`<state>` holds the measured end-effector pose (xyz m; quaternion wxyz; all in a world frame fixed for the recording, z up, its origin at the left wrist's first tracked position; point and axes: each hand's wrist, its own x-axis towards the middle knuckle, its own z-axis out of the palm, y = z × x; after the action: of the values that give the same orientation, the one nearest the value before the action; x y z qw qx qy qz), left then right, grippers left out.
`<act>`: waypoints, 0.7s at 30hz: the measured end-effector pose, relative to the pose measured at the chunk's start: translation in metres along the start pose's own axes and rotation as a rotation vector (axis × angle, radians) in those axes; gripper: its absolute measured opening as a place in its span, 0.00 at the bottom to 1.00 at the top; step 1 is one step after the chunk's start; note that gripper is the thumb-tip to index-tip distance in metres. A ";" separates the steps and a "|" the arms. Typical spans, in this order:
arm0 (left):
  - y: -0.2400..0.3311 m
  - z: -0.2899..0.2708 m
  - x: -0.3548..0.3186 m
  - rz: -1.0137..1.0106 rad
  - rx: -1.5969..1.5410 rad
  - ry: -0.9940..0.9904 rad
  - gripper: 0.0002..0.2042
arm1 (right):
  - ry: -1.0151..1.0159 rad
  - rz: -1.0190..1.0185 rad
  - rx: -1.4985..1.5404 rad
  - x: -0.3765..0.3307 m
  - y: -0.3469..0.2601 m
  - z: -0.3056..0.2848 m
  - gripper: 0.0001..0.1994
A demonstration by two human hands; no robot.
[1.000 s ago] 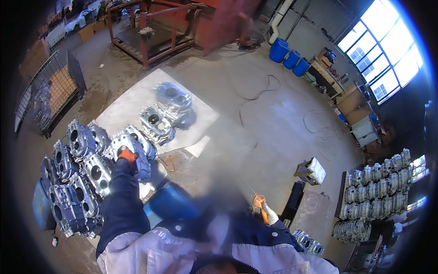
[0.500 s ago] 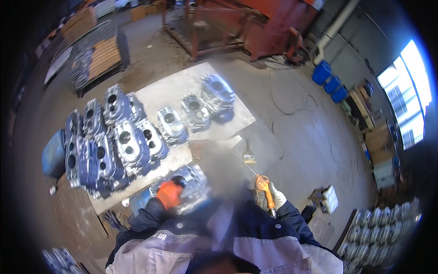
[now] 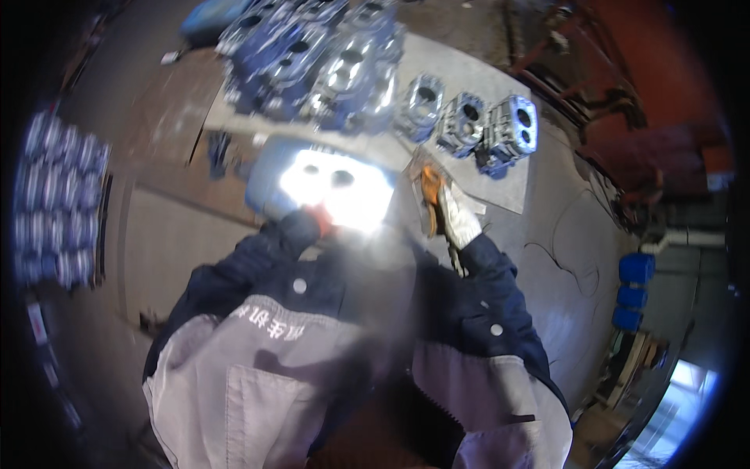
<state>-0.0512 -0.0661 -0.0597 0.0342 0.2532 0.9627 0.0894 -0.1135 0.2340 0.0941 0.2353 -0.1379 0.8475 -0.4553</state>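
In front of me a metal casting with round holes (image 3: 341, 205) lies on a blue rounded container (image 3: 264, 176); strong glare washes out most of it. At its near edge my left hand (image 3: 322, 219), in an orange-red glove, grips the casting, its fingers partly lost in the glare. Closed around an orange air blow gun (image 3: 430, 184) is my right hand (image 3: 459, 217), in a whitish glove. The gun is right of the casting, and its nozzle is hard to make out. Several similar castings (image 3: 344, 74) stand close together beyond, slightly blurred.
A pale board (image 3: 504, 186) carries the castings, with 3 at its right (image 3: 462, 123). Rows of stacked metal parts (image 3: 58, 203) stand at far left. Blue drums (image 3: 635, 291) line the right side. A red metal frame (image 3: 648, 156) is at upper right; a thin cable (image 3: 574, 270) crosses the floor.
The view has swung round, so the bench sits higher and turned. My right hand with the blow gun has come closer to the board. Glare now covers the casting at my left hand.
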 end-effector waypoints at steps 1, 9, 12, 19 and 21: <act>0.007 0.010 -0.003 -0.064 0.089 0.105 0.16 | -0.061 0.008 -0.048 -0.002 -0.001 0.001 0.25; 0.049 0.012 0.010 -0.458 0.141 0.217 0.20 | -0.247 -0.237 -0.145 -0.083 0.013 -0.012 0.26; 0.058 0.002 0.010 -0.422 0.133 0.341 0.15 | -0.147 0.073 0.047 -0.110 0.055 -0.033 0.30; 0.067 -0.006 0.015 -0.578 0.221 0.107 0.19 | -0.054 0.277 0.339 -0.185 0.112 -0.067 0.31; 0.070 -0.012 0.018 -0.584 0.238 0.066 0.19 | -0.053 0.256 0.491 -0.201 0.122 -0.068 0.31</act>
<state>-0.0348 0.0012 -0.0348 -0.0026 -0.0347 0.9990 -0.0295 0.0196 0.4389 0.0791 0.3394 0.0197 0.7160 -0.6097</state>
